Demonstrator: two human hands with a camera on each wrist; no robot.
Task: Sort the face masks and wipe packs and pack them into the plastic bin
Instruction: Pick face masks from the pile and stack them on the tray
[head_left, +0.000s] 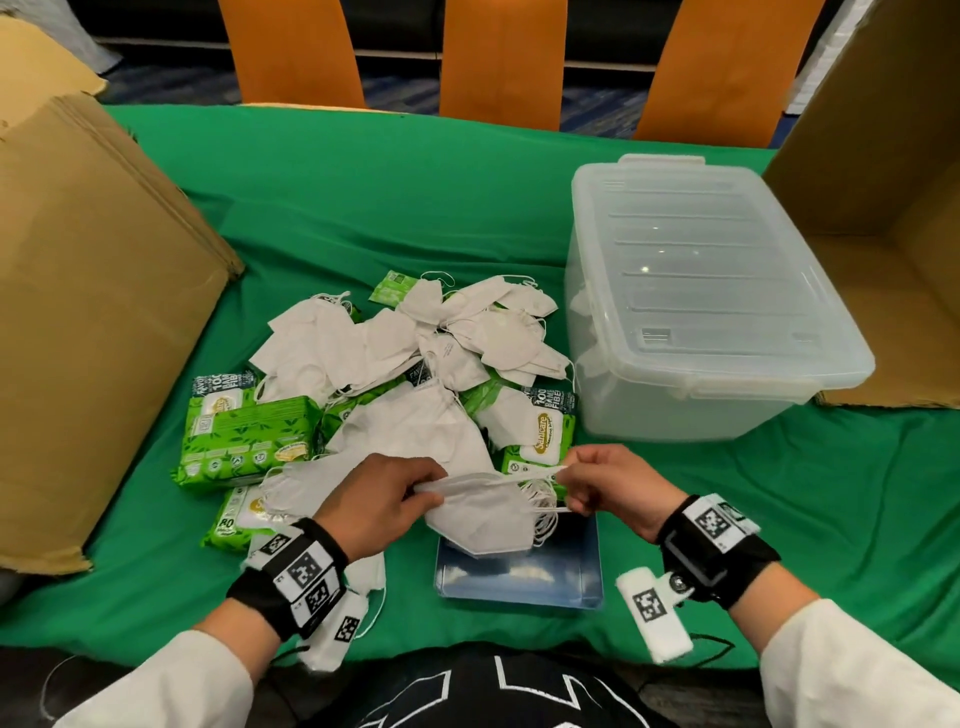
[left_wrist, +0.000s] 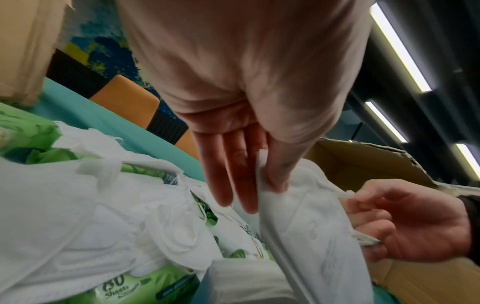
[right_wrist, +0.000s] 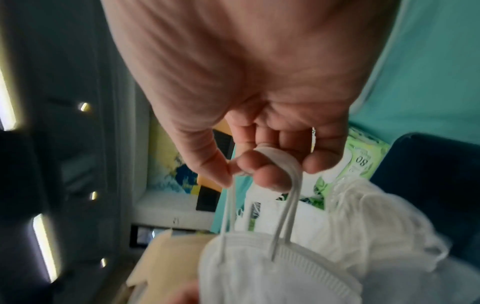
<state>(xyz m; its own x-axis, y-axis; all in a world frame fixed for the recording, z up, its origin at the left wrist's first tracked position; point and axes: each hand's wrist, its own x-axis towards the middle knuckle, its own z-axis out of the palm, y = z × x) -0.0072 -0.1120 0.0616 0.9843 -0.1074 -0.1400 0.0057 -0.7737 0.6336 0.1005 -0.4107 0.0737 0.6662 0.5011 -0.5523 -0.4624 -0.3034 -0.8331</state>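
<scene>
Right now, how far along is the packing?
Barely begun: the clear plastic bin has its lid on. Both the left hand and right hand hold one white folded face mask. The mixed pile of masks and green wipe packs remains.

Meeting room: orange chairs, green-clothed table

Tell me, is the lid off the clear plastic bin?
No, the ridged lid sits closed on the clear plastic bin.
</scene>
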